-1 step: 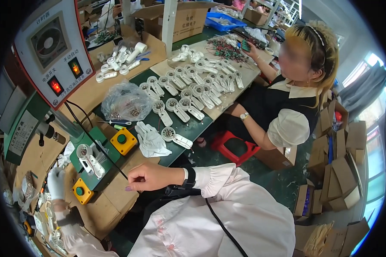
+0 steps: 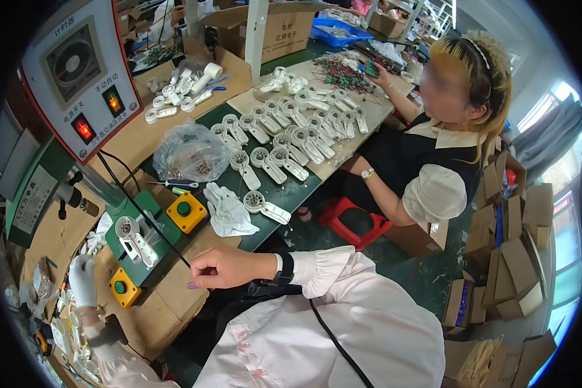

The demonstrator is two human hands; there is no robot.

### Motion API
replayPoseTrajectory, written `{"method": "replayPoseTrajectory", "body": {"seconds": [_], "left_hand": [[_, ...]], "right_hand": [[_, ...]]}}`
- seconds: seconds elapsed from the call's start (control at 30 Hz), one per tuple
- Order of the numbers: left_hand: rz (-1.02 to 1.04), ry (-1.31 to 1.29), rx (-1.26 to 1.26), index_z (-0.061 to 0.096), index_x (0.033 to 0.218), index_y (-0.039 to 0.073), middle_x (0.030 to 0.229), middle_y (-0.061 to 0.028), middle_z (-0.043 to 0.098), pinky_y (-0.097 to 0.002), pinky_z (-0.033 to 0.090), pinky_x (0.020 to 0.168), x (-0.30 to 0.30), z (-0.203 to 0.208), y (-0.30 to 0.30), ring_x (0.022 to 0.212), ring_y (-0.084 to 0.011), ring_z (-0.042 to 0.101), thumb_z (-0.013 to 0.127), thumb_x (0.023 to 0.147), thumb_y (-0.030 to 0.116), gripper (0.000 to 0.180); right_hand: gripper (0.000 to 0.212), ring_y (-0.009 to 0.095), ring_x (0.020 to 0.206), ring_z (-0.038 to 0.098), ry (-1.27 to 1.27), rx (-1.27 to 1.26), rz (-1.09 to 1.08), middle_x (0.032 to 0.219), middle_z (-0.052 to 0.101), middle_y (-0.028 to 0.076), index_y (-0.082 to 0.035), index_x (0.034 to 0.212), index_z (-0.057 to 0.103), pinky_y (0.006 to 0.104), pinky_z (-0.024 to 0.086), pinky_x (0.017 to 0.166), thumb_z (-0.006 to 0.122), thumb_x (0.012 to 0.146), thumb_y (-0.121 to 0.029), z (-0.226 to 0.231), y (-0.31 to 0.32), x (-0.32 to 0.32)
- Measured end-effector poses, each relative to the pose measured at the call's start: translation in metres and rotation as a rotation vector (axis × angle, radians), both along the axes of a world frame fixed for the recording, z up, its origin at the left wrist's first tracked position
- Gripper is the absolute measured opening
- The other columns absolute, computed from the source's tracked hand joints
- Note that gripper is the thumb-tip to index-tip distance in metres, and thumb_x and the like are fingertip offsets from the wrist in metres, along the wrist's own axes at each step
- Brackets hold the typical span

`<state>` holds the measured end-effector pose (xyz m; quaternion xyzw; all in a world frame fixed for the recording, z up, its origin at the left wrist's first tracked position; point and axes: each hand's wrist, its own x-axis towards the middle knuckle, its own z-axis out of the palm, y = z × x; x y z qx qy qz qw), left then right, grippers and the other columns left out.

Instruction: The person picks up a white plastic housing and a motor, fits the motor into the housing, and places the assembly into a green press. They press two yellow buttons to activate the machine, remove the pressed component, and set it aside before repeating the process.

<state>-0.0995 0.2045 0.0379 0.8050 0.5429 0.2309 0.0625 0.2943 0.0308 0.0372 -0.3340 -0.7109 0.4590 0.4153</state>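
Observation:
My right hand (image 2: 223, 267), bare and loosely curled into a fist, hovers over the near edge of the cardboard-covered bench with nothing visible in it. At the left, my left hand (image 2: 83, 281) wears a white glove beside a yellow button box (image 2: 124, 287); its fingers are too small and partly hidden to read. Between my hands, a white handheld fan housing (image 2: 138, 246) lies on the green base (image 2: 168, 249) of a bench press (image 2: 42, 187). A second yellow button box (image 2: 186, 212) with a green button sits just right of the base.
A white glove (image 2: 228, 212) and a single fan housing (image 2: 267, 207) lie to the right. Rows of fan housings (image 2: 284, 139) cover the bench beyond, near a plastic bag (image 2: 191, 155) of small parts. A co-worker (image 2: 433, 142) sits at right, holding something green; a red stool (image 2: 354, 223) stands nearby.
My gloved left hand has shifted very slightly. My right hand and the fan housing on the press base look unmoved.

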Motion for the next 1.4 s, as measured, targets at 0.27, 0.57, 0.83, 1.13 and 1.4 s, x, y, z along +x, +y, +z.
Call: {"method": "replayPoseTrajectory", "body": {"seconds": [0.27,0.57,0.83,1.13,1.4], "left_hand": [[-0.051,-0.907,-0.218,0.054,0.089,0.005,0.087,0.0025,0.051,-0.0196,0.037,0.065,0.076,0.036,-0.159,0.076,-0.0059,0.046,0.064,0.092,0.014,0.013],[-0.063,-1.337,-0.56,0.058,0.095,0.007,0.089,0.0031,0.055,-0.0183,0.038,0.06,0.131,-0.004,-0.184,0.071,-0.0045,0.048,0.071,0.089,0.023,0.022],[-0.019,-1.41,-0.726,0.062,0.103,0.005,0.08,0.0033,0.057,-0.0189,0.038,0.056,0.139,-0.008,-0.189,0.065,-0.0041,0.047,0.068,0.089,0.022,0.023],[-0.034,-1.305,-0.774,0.065,0.098,0.006,0.078,0.0045,0.058,-0.0176,0.036,0.056,0.142,-0.007,-0.187,0.064,-0.0024,0.046,0.063,0.094,0.024,0.019],[-0.073,-1.4,-0.86,0.067,0.1,0.004,0.083,0.0019,0.064,-0.0169,0.039,0.058,0.143,-0.017,-0.187,0.067,-0.0036,0.051,0.057,0.097,0.028,0.026]], "right_hand": [[0.012,0.016,0.06,0.053,0.2,0.165,-0.046,0.078,0.057,0.004,-0.004,0.082,0.065,0.0294,0.043,0.056,0.072,0.084,-0.014,0.033,0.004,-0.059],[0.011,0.016,0.068,0.057,0.272,0.278,-0.035,0.085,0.058,0.006,-0.006,0.094,0.071,0.028,0.045,0.06,0.071,0.083,-0.006,0.018,0.012,-0.085],[0.014,0.017,0.08,0.06,0.127,0.306,0.0,0.088,0.062,0.007,-0.004,0.097,0.071,0.0265,0.048,0.068,0.071,0.084,-0.003,0.009,0.02,-0.078],[0.013,0.01,0.072,0.054,0.072,0.093,-0.04,0.085,0.059,0.003,-0.003,0.094,0.071,0.0219,0.043,0.062,0.073,0.082,-0.001,0.005,0.012,-0.07],[0.013,0.01,0.073,0.054,0.004,0.179,-0.166,0.084,0.059,0.003,-0.002,0.095,0.071,0.0224,0.043,0.061,0.072,0.082,0.0,0.006,0.004,-0.068]]}}
